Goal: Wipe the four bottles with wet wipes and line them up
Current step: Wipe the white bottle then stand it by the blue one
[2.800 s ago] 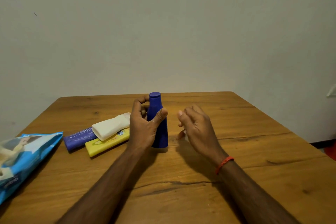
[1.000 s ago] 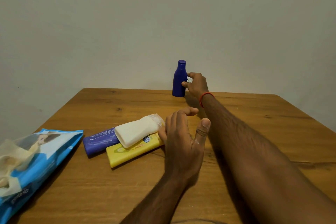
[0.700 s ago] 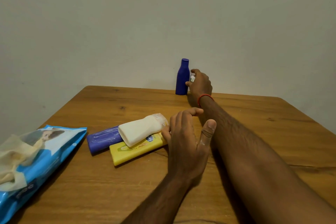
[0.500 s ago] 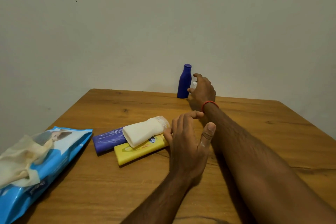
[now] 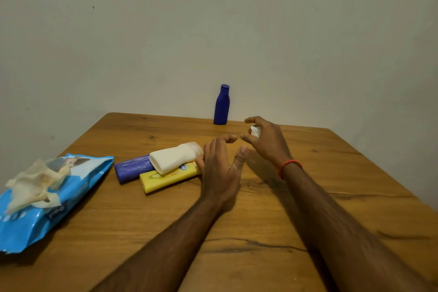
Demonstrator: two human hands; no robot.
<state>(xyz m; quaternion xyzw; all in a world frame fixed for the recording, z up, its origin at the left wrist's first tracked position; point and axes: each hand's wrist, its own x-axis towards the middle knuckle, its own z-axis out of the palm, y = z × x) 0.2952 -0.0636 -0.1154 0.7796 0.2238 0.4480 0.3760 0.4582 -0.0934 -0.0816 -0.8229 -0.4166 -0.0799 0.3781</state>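
A dark blue bottle [image 5: 221, 105] stands upright at the table's far edge against the wall. Three others lie in a pile left of centre: a white bottle [image 5: 174, 158] across a purple tube [image 5: 133, 168] and a yellow bottle [image 5: 169, 178]. My left hand [image 5: 220, 168] hovers just right of the pile, fingers spread and holding nothing, its fingertips close to the white bottle's cap. My right hand [image 5: 265, 138] is in the air between the pile and the blue bottle, its fingers curled round a small crumpled white wet wipe [image 5: 255, 131].
A blue pack of wet wipes [image 5: 59, 201] lies at the left edge of the wooden table [image 5: 260, 232], with a used, yellowish wipe [image 5: 35, 184] crumpled on top. The pale wall rises right behind the table's far edge.
My right hand has let go of the blue bottle at the far edge and drawn back toward me with the wipe. My left hand stayed beside the pile.
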